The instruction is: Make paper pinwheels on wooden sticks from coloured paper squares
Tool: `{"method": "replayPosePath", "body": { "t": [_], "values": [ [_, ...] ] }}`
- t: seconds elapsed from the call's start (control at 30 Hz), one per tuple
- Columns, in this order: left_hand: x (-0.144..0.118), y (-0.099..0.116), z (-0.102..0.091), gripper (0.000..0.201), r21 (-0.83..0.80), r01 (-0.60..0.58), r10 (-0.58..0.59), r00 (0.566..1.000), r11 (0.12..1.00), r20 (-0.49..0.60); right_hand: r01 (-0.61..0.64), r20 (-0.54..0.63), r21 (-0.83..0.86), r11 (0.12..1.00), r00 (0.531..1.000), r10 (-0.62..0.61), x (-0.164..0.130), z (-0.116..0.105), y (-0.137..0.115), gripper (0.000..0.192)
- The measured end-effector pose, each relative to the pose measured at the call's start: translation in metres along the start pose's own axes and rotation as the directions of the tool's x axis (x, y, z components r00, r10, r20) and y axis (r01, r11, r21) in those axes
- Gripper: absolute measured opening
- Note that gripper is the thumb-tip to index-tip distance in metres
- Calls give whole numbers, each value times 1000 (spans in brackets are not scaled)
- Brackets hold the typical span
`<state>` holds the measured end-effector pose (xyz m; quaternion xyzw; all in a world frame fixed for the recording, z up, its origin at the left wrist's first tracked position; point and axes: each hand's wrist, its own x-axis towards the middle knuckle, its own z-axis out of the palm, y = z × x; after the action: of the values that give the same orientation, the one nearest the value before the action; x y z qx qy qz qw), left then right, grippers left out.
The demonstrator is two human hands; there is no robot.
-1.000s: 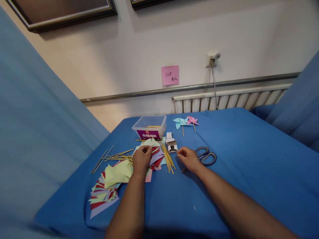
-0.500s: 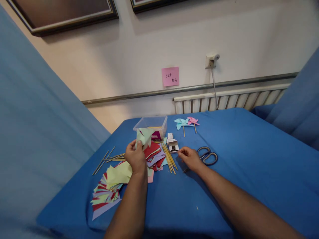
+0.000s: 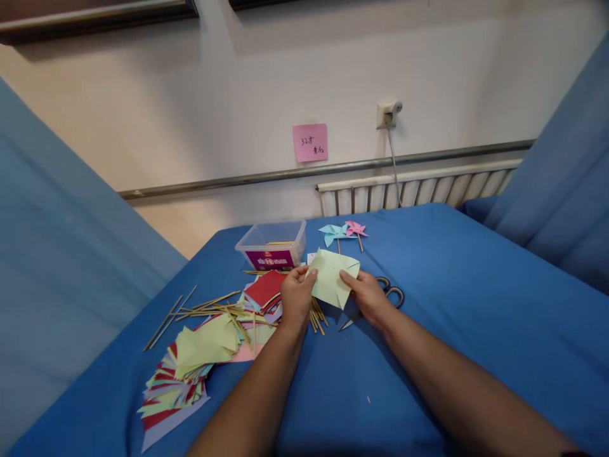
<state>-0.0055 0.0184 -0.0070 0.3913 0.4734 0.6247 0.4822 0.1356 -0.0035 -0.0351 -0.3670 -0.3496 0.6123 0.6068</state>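
A blue cloth (image 3: 451, 285) covers the desk in front of me, with a white radiator (image 3: 409, 190) along the wall behind it and a pink note (image 3: 310, 142) stuck above. To my left lies a fanned heap of coloured paper squares (image 3: 190, 368), red, yellow-green and lilac, with thin wooden sticks (image 3: 209, 303) scattered across and beside it. A clear plastic box (image 3: 272, 244) stands at the far edge of the heap. Just beyond it lie two small pinwheels (image 3: 342, 231), one pale blue and one pink. A pair of scissors (image 3: 387, 297) lies half hidden behind my right hand.

Between my hands, raised off the cloth, is the pale green paper square (image 3: 332, 284). My left hand (image 3: 295, 298) has it in its grip at the left edge, thumb on top. My right hand (image 3: 368, 295) pinches its right edge.
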Motion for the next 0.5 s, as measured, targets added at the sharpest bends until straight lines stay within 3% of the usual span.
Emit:
{"method": "replayPosePath", "body": {
  "t": [0.23,0.5],
  "values": [
    [-18,-1,1,45,-141,168,-137,969,976,206,55,-113,20,998,992,-52,4,-2,13,41],
    [-11,-9,-3,43,-55,165,-155,977,985,149,30,-82,65,997,996,-25,0,0,13,45]
  ]
}}
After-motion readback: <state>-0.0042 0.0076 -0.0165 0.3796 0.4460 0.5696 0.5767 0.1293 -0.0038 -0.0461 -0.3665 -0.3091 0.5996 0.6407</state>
